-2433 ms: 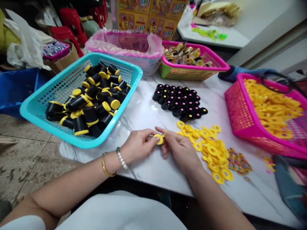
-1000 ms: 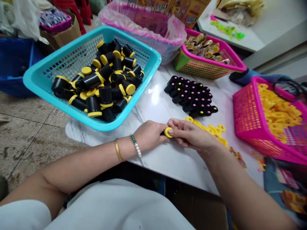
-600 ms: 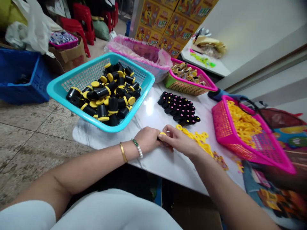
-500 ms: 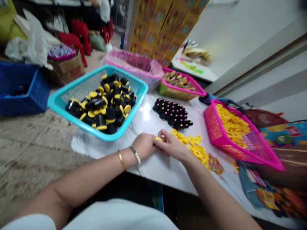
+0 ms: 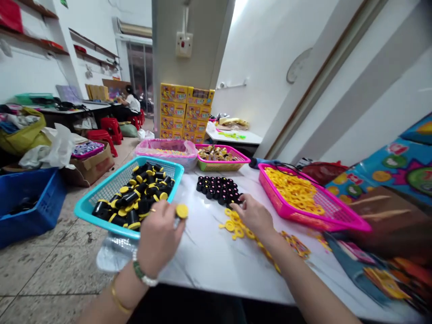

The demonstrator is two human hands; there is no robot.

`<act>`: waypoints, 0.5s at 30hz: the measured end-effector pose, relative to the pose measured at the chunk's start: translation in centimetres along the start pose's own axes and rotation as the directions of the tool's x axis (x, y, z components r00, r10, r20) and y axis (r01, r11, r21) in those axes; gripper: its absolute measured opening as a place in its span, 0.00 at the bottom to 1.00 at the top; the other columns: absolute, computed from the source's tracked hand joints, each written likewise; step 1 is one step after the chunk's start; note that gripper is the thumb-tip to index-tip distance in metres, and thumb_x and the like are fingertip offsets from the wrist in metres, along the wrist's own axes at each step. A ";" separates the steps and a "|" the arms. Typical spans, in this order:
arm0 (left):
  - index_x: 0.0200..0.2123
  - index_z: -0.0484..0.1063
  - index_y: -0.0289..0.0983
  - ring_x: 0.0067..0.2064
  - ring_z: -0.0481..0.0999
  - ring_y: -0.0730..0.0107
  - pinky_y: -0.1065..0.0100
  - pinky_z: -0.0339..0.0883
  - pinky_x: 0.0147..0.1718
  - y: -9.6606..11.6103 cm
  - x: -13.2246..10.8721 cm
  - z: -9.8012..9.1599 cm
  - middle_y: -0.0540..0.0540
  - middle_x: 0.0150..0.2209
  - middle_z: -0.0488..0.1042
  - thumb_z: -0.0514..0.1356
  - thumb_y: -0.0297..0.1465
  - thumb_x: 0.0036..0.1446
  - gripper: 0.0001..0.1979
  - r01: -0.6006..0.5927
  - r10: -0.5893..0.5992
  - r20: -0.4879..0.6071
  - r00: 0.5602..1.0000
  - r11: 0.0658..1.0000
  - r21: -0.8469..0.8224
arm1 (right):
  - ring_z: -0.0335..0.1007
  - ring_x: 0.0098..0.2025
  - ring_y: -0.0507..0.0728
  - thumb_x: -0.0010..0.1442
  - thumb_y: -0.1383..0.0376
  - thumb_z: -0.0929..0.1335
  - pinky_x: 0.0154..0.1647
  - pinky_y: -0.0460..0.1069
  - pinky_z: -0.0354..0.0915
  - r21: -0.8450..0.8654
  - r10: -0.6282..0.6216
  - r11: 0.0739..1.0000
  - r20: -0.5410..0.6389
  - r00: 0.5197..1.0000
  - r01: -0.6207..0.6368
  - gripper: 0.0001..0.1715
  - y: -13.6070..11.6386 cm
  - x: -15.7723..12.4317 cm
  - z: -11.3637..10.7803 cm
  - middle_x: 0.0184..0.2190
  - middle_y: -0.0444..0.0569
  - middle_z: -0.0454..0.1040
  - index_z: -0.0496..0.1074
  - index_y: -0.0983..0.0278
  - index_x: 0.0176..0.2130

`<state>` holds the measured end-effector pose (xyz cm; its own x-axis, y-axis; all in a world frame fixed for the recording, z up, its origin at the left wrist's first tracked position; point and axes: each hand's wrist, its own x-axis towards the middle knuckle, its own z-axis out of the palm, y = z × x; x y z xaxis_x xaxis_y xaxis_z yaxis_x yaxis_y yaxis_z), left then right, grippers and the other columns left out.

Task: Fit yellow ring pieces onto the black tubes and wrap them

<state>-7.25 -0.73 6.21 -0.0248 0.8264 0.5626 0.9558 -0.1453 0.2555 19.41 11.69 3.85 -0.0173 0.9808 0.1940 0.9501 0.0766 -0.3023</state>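
Observation:
My left hand (image 5: 160, 238) is closed on a small black container with a yellow cap (image 5: 182, 211), held over the near right edge of the teal basket (image 5: 97, 223). Inside that basket lie many capped black containers (image 5: 137, 191). At the near right end of a cluster of upright black containers (image 5: 216, 189), with pink and yellow dots on top, my right hand (image 5: 254, 216) has its thumb and forefinger about one of them. Beneath this hand, flat yellow ring-shaped pieces (image 5: 232, 223) lie spread over the white table (image 5: 209, 265).
A pink basket of yellow pieces (image 5: 266, 191) stands at the right, with printed packets (image 5: 295, 245) nearer me. Behind the cluster are a pink-rimmed basket (image 5: 236, 164) and a lined pink basket (image 5: 145, 149). A blue crate (image 5: 40, 216) is on the floor at left.
My hands were together at the table's middle and have parted. The left has moved left toward the teal basket with the capped container; the right has reached the black cluster. The view has tilted up.

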 end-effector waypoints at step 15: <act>0.55 0.68 0.34 0.54 0.69 0.53 0.54 0.69 0.54 1.7 -3.3 1.7 0.37 0.49 0.71 0.62 0.32 0.61 0.20 -0.222 0.228 -0.008 0.974 0.938 -0.268 | 0.75 0.35 0.63 0.64 0.56 0.63 0.29 0.50 0.53 -0.233 -0.055 0.972 -0.077 0.996 0.036 0.13 -1.4 -0.9 1.7 0.35 0.54 0.79 0.70 0.62 0.40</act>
<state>-5.04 -2.76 3.46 0.1915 0.7669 0.6125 0.8233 -0.4652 0.3252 17.58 10.99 2.48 -0.0461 0.9585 0.2814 0.9953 0.0681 -0.0689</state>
